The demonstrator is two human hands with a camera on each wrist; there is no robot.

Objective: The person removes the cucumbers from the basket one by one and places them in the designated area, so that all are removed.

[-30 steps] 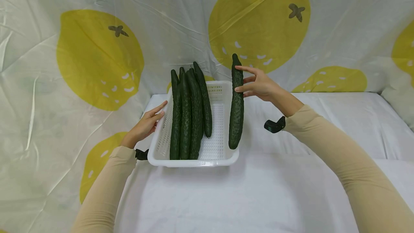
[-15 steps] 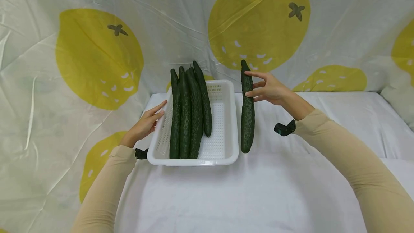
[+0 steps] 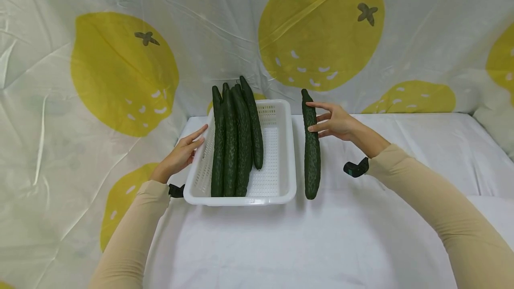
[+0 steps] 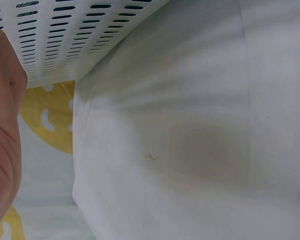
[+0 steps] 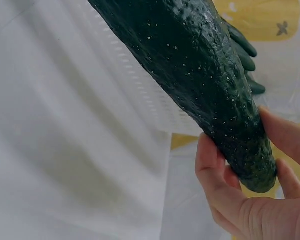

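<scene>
Dark green and bumpy along the whole visible length, being held just left of the right hand [image 3: 339,121] and just outside the white basket [image 3: 269,201]. Pinching this cucumber [image 3: 312,166] between thumb and fingers close to the narrow far end, leaving most of the length reaching back toward the wearer. Leaving unclear whether the near end is touching the table [image 3: 241,244]. Resting the left hand [image 3: 180,155] against the basket's near side, laying index finger and thumb fairly straight at the rim and hiding the other fingers. Holding at least four more cucumbers [image 3: 230,146] inside the basket, just right of the left hand.

Probably weighing a fair bit for so slim a pinch, likely dragging downward at the thicker near end. Probably feeling stiff and firm, hardly giving under the fingers, yet risking a snap if bent sharply. Likely gaining some grip from the bumps, though looking glossy and perhaps turning slippery when damp. Calling for a hold nearer the middle for balance, wrapping fingers round without digging in nails.
</scene>
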